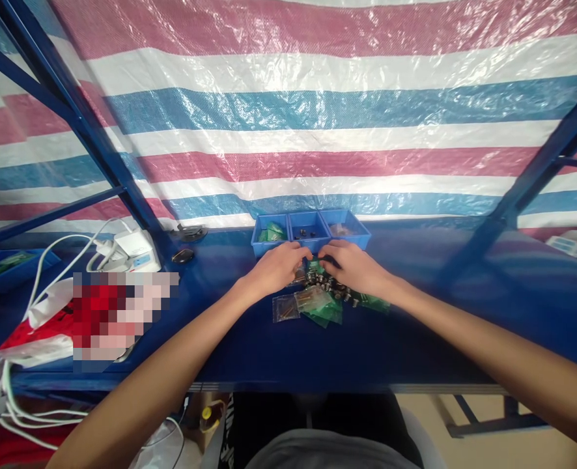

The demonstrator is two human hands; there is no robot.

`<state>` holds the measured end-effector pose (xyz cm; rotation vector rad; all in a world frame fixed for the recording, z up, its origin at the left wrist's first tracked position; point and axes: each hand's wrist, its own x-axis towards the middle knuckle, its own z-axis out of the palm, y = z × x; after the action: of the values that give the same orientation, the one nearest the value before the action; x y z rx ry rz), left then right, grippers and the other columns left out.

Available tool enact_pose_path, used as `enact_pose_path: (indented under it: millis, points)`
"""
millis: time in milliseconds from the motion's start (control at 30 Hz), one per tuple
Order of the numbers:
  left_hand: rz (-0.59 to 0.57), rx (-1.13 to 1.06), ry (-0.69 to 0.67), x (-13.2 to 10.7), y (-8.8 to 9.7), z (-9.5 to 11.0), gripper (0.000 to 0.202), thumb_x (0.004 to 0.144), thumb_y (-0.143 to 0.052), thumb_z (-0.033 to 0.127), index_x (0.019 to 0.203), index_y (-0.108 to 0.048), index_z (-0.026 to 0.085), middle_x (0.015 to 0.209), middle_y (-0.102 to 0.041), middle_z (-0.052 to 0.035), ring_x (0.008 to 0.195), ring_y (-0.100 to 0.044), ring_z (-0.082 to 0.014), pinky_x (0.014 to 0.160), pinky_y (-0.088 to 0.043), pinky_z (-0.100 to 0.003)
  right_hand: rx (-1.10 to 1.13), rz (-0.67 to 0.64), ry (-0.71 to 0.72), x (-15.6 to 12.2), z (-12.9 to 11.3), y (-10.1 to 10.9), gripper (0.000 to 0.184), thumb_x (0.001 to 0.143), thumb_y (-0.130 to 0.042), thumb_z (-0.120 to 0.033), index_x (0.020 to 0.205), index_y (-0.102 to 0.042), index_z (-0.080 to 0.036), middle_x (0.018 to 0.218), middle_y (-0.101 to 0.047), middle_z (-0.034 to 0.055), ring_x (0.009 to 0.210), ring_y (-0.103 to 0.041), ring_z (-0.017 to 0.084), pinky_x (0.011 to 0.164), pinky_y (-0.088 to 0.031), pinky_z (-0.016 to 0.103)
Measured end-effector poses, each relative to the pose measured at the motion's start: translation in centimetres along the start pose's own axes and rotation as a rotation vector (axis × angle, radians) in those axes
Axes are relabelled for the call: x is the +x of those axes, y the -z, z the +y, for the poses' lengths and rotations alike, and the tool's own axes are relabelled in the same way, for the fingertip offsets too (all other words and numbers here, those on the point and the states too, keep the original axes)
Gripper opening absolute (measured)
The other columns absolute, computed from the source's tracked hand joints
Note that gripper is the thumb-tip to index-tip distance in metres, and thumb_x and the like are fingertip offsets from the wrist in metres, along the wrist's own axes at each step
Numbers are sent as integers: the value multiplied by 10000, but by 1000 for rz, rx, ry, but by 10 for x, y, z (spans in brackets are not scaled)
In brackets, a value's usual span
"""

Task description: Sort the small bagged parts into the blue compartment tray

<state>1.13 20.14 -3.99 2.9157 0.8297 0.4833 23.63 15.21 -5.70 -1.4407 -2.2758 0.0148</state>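
My left hand (281,264) and my right hand (351,264) are close together over a heap of small dark metal parts (325,281), just in front of a blue three-section tray (310,247). Both hands have bent, drawn-in fingers. Whatever lies between the fingertips is too small or hidden to make out. A piece of green plastic (314,266) shows between the two hands. On the near side of the heap lie small clear bags (286,309) with thin brownish pieces inside, overlapping green bags (325,314). Another green bag (375,303) sits below my right wrist.
The tray's left section holds green bags (271,232), the middle a few dark parts (308,233), the right clear bags (341,229). At left are a white power strip (137,251) with cables, a black oval object (183,256) and a red-and-white bag (39,332). Blue frame posts flank the table.
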Motion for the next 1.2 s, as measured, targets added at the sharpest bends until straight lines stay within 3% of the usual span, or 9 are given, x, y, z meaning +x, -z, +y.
enact_pose_path:
  millis: [267, 567, 733, 833, 967, 1200]
  points:
    - [161, 52, -68, 1, 8, -2, 343, 929, -434, 1, 1155, -602, 198, 952, -603, -52, 950, -558, -230, 798, -467, -350, 57, 83, 75, 0, -7, 1, 183, 1015, -513, -218, 1029, -688, -167, 1012, -703, 103, 948, -629, 280, 832, -500, 432]
    - [347, -105, -153, 3, 16, 3, 301, 1004, -377, 53, 1180, -588, 174, 1090, -596, -91, 925, -601, -195, 790, -487, -331, 133, 98, 69, -2, -17, 1, 197, 1030, -534, -310, 1101, -664, -180, 1078, -709, 108, 1013, -625, 296, 835, -488, 427]
    - [492, -250, -194, 5, 15, 12, 229, 1029, -418, 97, 1084, -620, 192, 1008, -611, -60, 944, -598, -181, 812, -489, -322, 322, 184, -28, -1, -23, 4, 295, 1003, -588, -372, 1226, -612, -181, 971, -688, 69, 870, -628, 238, 726, -454, 359]
    - [540, -297, -202, 6, 13, 17, 219, 1037, -432, 115, 1044, -634, 201, 985, -611, -47, 919, -595, -167, 795, -490, -310, 543, 136, -46, -1, -28, 10, 264, 999, -583, -437, 1035, -679, -194, 873, -673, 40, 736, -594, 189, 647, -423, 324]
    - [539, -266, -171, 5, 9, 20, 240, 1043, -424, 142, 1103, -644, 217, 1067, -563, -65, 899, -593, -154, 791, -508, -311, 901, -5, -153, -1, -29, 15, 352, 944, -641, -519, 829, -671, -187, 768, -651, 30, 682, -588, 165, 597, -425, 294]
    - [368, -99, -139, 1, 5, 17, 258, 976, -517, 180, 1220, -592, 219, 1246, -535, -111, 964, -606, -197, 763, -528, -337, 1191, 62, -405, 1, -22, 14, 309, 836, -752, -459, 814, -640, -172, 749, -635, 33, 633, -557, 130, 513, -354, 249]
